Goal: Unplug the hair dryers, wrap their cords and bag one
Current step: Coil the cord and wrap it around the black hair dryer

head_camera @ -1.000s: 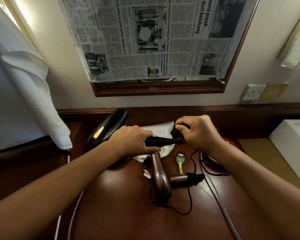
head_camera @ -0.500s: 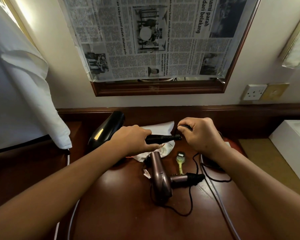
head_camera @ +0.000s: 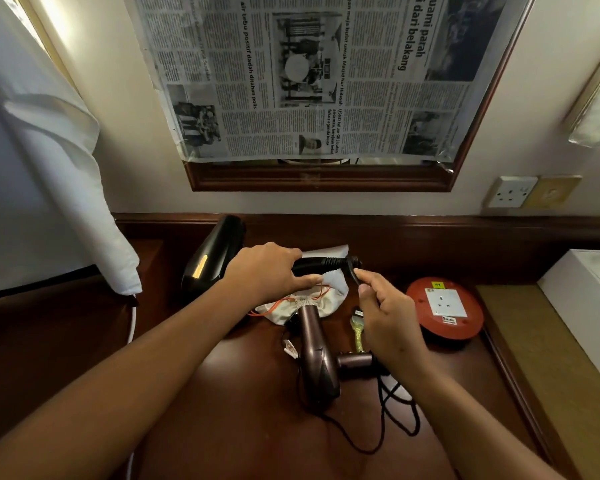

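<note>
Head view: cord-wrap step on the glossy black hair dryer (head_camera: 212,258). Left hand (head_camera: 267,271) is clamped round its black handle; right hand (head_camera: 385,313) pinches the thin black cord (head_camera: 353,274) just off the ribbed strain relief, beside the left fingertips. Next move looks like looping that cord round the handle, keeping tension without kinking the relief. Metallic brown hair dryer (head_camera: 317,358) lies on the dark wooden desk (head_camera: 243,427) below both hands, nose in a white drawstring cloth bag (head_camera: 312,301), cord loose. Black dryer's plug and cord run hidden behind the right hand.
</note>
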The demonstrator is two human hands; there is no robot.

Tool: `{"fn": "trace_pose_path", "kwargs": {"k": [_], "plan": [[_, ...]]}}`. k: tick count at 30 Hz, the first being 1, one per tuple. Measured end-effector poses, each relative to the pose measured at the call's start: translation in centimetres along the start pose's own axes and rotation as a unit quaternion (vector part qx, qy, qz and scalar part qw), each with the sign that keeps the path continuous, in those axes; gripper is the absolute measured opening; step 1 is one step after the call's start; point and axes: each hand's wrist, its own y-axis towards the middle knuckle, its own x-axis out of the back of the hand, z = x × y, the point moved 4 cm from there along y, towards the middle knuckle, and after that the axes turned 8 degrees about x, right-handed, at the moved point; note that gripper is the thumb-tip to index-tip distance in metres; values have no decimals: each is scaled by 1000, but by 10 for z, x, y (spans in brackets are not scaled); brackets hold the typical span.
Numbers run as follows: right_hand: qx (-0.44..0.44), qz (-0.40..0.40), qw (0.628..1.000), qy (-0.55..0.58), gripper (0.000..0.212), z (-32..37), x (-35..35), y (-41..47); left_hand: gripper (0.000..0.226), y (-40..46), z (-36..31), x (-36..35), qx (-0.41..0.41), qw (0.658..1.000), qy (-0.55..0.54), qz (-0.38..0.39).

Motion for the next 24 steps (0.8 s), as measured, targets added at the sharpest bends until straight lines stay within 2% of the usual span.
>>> {"fn": "trace_pose_path", "kwargs": {"k": [3, 5, 8, 11, 16, 20, 24], "plan": [[-81, 12, 986, 142, 35, -10, -7, -6, 57, 0, 0, -1, 1, 1000, -24, -3], [-148, 23, 959, 240, 32, -17, -13, -9, 52, 0, 1, 0, 1, 999, -41, -7], [-239, 67, 906, 343, 21, -23, -24, -15, 56, -1, 4, 2, 0, 999, -40, -5], [-284, 106, 875, 377, 24, -33, -29, -18, 60, -4, 7, 3, -5, 999, -40, -4], [-305, 180, 865, 356, 39, -37, -28, -15, 56, -8, 8, 7, -10, 999, -46, -24], [-312, 221, 825, 416, 43, -37, -29, -15, 48, -11, 10, 11, -14, 995, -87, -37], [-311, 226, 789, 480, 46, -42, -31, -16, 46, -13, 9, 14, -34, 989, -130, -54]]}}
